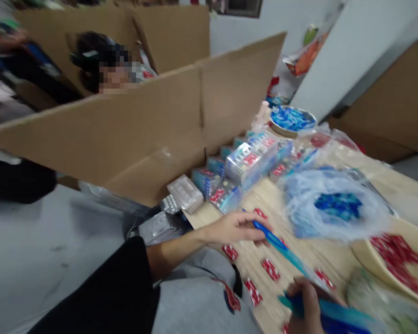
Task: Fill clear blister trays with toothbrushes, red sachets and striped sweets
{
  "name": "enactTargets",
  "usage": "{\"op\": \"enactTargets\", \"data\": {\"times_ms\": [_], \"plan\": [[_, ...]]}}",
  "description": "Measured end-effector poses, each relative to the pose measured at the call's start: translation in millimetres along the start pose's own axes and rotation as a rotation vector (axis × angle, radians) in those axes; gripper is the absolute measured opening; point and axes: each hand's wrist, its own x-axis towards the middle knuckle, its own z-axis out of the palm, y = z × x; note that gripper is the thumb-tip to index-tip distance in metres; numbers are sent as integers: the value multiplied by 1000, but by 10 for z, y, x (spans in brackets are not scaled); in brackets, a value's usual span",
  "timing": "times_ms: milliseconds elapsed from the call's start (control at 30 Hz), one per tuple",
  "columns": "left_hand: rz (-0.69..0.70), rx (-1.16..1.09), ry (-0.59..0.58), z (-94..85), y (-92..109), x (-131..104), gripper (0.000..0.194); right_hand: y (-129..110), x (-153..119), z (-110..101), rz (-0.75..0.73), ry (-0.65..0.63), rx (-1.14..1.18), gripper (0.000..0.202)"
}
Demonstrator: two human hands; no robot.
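My left hand [238, 227] reaches over the pale wooden table [226, 222], its fingers closed on the end of a long, thin blue-to-teal piece [282, 246]. That piece slants down toward my right hand [306, 306], at the lower edge of the view. The thumb and fingers of my right hand are wrapped round blue-and-teal pieces [334, 315], blurred, so their kind and number cannot be made out. Small red-and-white packets [271, 269] lie in spaced rows on the table around both hands.
Stacked clear packs with blue inserts [244, 162] and clear plastic trays [185, 192] line a cardboard partition [153, 125]. To the right are an open bag of blue pieces [337, 206], a cream bowl of red packets [362, 250] and a dish of blue pieces [292, 119]. A person sits beyond the partition.
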Motion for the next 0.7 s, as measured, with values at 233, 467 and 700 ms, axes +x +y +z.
{"op": "enactTargets", "data": {"times_ms": [233, 467, 700], "plan": [[34, 57, 13, 138, 112, -144, 22, -230, -177, 40, -232, -13, 220, 28], [42, 363, 18, 265, 155, -174, 27, -249, -280, -102, -396, 51, 201, 18], [-171, 764, -331, 24, -297, 72, 26, 90, -126, -175, 131, -99, -49, 36]]}}
